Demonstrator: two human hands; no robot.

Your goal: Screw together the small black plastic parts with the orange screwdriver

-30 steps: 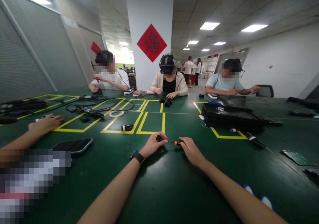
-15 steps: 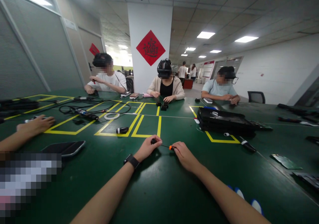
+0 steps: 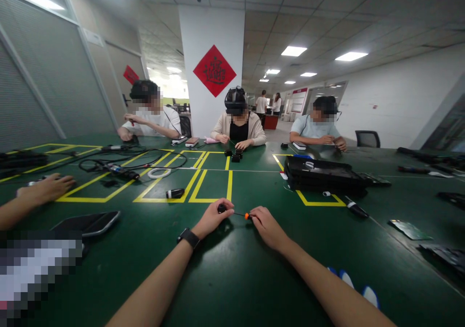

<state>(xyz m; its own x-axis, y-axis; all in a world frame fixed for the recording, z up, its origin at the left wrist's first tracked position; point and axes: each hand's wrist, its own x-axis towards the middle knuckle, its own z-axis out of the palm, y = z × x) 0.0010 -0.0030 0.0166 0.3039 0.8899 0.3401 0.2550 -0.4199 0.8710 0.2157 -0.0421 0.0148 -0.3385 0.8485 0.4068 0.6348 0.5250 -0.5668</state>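
Note:
Over the green table, my left hand [image 3: 217, 214] is closed on a small black round object [image 3: 221, 208], gripped between thumb and fingers; its kind cannot be made out. My right hand [image 3: 266, 223] pinches a thin tool that looks like a screwdriver, its orange collar [image 3: 247, 216] showing at the fingertips. From that collar a slim dark shaft [image 3: 239, 214] runs left to my left fingers. The fingers of my right hand hide the tool's handle. Whether the shaft's tip touches the black object is hidden.
Beyond my hands lie a black cylinder [image 3: 175, 193], a white ring [image 3: 159, 173] and tangled cables [image 3: 121, 171]. A stack of black cases [image 3: 327, 174] stands right, near a green circuit board [image 3: 410, 230]. A co-worker's hand [image 3: 54, 187] rests far left. Several people sit opposite.
The whole view has shifted slightly, so the room and table appear a little farther left. Both hands keep the same hold, and the shaft between them looks unchanged.

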